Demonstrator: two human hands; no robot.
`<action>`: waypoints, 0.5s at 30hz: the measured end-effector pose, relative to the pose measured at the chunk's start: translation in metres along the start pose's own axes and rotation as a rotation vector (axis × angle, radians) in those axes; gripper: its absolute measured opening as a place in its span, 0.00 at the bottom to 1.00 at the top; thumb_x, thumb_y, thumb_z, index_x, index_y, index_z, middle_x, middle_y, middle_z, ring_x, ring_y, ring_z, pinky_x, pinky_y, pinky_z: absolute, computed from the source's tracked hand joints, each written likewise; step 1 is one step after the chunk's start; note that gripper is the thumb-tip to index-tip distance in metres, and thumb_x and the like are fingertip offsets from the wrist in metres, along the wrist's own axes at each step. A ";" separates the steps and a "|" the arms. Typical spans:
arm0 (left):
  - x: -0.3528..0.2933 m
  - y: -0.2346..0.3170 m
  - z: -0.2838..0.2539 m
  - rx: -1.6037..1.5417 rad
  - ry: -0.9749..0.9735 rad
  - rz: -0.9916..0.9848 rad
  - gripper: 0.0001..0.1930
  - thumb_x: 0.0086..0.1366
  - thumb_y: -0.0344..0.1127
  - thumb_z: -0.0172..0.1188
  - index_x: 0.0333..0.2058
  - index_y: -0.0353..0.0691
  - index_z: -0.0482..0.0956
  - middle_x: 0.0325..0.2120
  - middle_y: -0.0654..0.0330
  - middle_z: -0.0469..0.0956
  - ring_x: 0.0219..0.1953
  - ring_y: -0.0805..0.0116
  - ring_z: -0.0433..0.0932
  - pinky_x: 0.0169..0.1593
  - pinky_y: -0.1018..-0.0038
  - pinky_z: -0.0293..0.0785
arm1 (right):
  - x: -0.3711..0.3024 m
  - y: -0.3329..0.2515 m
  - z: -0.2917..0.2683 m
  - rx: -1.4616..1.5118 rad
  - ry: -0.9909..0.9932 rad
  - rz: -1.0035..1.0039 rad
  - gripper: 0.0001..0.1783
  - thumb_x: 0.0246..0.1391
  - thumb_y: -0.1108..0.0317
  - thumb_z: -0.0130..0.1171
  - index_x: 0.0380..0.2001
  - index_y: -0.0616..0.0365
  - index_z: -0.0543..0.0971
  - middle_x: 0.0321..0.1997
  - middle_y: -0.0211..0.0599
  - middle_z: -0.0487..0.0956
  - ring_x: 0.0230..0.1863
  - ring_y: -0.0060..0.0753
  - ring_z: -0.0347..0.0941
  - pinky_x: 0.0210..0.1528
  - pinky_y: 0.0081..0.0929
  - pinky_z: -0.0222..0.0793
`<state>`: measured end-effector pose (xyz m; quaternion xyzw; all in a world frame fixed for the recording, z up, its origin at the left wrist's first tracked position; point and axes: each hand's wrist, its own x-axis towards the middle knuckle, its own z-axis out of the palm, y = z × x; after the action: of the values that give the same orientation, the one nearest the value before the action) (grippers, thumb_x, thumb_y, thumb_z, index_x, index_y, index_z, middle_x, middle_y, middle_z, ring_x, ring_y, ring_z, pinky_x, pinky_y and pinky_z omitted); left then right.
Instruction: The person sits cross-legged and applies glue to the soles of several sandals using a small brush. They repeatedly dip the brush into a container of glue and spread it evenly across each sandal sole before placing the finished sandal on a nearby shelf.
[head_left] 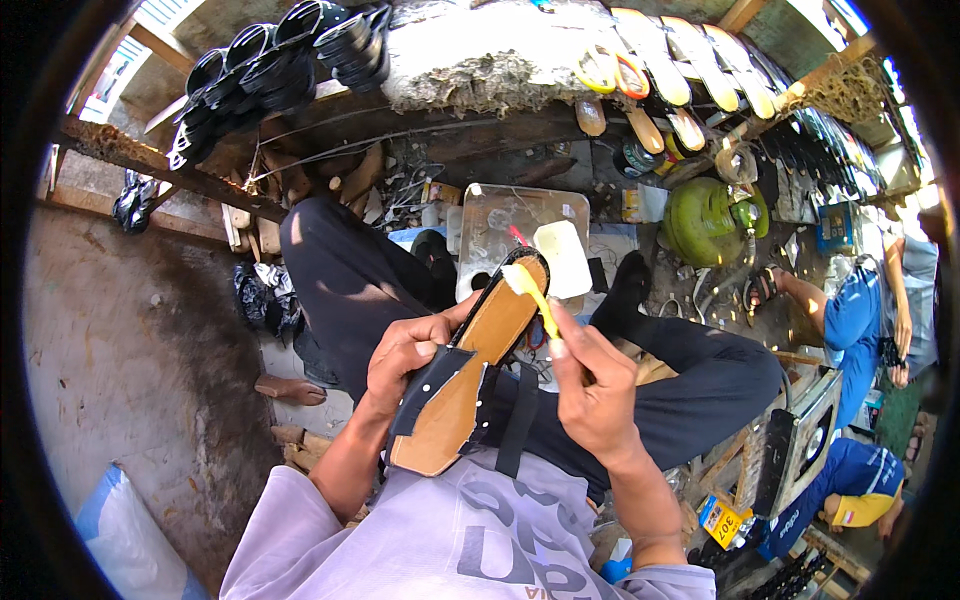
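Observation:
My left hand (405, 360) is closed around the side of a sandal (490, 325), which has a tan insole, a dark rim and black straps. The sandal lies tilted over my lap, its rounded end pointing away from me. Between the fingers of my right hand (600, 390) is a yellow toothbrush (540, 302). Its white bristles are at the insole near the far end; whether they press on it I cannot tell. One loose black strap (518, 420) hangs to the right of the sandal.
Beyond the sandal stands a clear plastic box (480, 212) with a white tub (565, 258) in it. A green gas cylinder (700, 225) is at the far right. Soles (650, 60) line a bench at the back. Another person's leg (805, 300) shows at the right.

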<state>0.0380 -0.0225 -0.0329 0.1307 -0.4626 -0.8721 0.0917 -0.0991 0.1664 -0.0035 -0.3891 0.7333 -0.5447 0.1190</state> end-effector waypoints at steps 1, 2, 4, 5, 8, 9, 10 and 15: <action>0.000 -0.002 -0.001 0.018 -0.031 0.010 0.16 0.57 0.43 0.51 0.20 0.34 0.70 0.64 0.28 0.61 0.62 0.51 0.71 0.57 0.67 0.69 | 0.001 0.003 0.001 0.011 -0.005 0.045 0.21 0.61 0.78 0.56 0.58 0.64 0.76 0.27 0.41 0.77 0.25 0.25 0.69 0.30 0.24 0.67; 0.001 -0.004 -0.001 0.061 -0.013 -0.001 0.16 0.56 0.43 0.51 0.20 0.35 0.69 0.63 0.27 0.62 0.61 0.50 0.72 0.55 0.68 0.71 | 0.002 0.005 0.002 0.024 0.027 0.177 0.21 0.61 0.78 0.56 0.58 0.64 0.76 0.31 0.44 0.79 0.28 0.26 0.71 0.33 0.23 0.68; 0.003 -0.009 -0.003 0.134 0.025 0.022 0.16 0.56 0.44 0.50 0.19 0.37 0.67 0.59 0.26 0.66 0.58 0.48 0.75 0.53 0.68 0.73 | 0.008 0.018 0.005 0.102 0.083 0.301 0.21 0.61 0.78 0.56 0.58 0.65 0.76 0.37 0.48 0.83 0.32 0.27 0.76 0.38 0.22 0.71; 0.004 -0.011 -0.006 0.139 0.037 0.019 0.15 0.56 0.43 0.50 0.19 0.36 0.68 0.61 0.27 0.64 0.60 0.50 0.73 0.54 0.69 0.71 | 0.007 0.022 0.002 0.102 0.058 0.354 0.20 0.62 0.77 0.55 0.57 0.65 0.76 0.47 0.54 0.83 0.42 0.30 0.80 0.46 0.22 0.72; 0.005 -0.017 -0.013 0.161 0.081 -0.002 0.14 0.57 0.41 0.50 0.21 0.36 0.70 0.64 0.30 0.62 0.63 0.55 0.70 0.57 0.70 0.67 | 0.007 0.040 0.009 0.092 -0.030 0.224 0.22 0.64 0.78 0.51 0.62 0.60 0.74 0.36 0.30 0.80 0.32 0.13 0.64 0.33 0.18 0.64; 0.004 -0.019 -0.015 0.165 0.111 -0.029 0.14 0.57 0.41 0.50 0.21 0.36 0.70 0.64 0.30 0.62 0.62 0.56 0.70 0.57 0.70 0.67 | 0.012 0.052 0.009 -0.021 -0.080 0.241 0.22 0.63 0.76 0.52 0.60 0.59 0.76 0.34 0.35 0.80 0.30 0.20 0.69 0.34 0.23 0.68; 0.003 -0.022 -0.016 0.133 0.112 -0.011 0.15 0.61 0.43 0.52 0.25 0.36 0.73 0.62 0.35 0.66 0.60 0.58 0.72 0.56 0.69 0.68 | 0.015 0.064 0.009 -0.239 -0.064 0.274 0.21 0.62 0.75 0.53 0.59 0.57 0.78 0.33 0.40 0.79 0.29 0.27 0.74 0.34 0.28 0.71; -0.005 -0.032 -0.021 -0.445 0.119 -0.205 0.29 0.66 0.55 0.61 0.54 0.36 0.72 0.46 0.56 0.79 0.47 0.67 0.80 0.53 0.68 0.78 | 0.042 0.137 0.019 -0.855 -0.139 0.377 0.23 0.54 0.72 0.57 0.55 0.55 0.79 0.43 0.53 0.73 0.33 0.59 0.79 0.38 0.48 0.76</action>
<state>0.0483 -0.0192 -0.0700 0.2049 -0.2376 -0.9479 0.0563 -0.1758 0.1379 -0.1224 -0.2987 0.9400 -0.1356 0.0936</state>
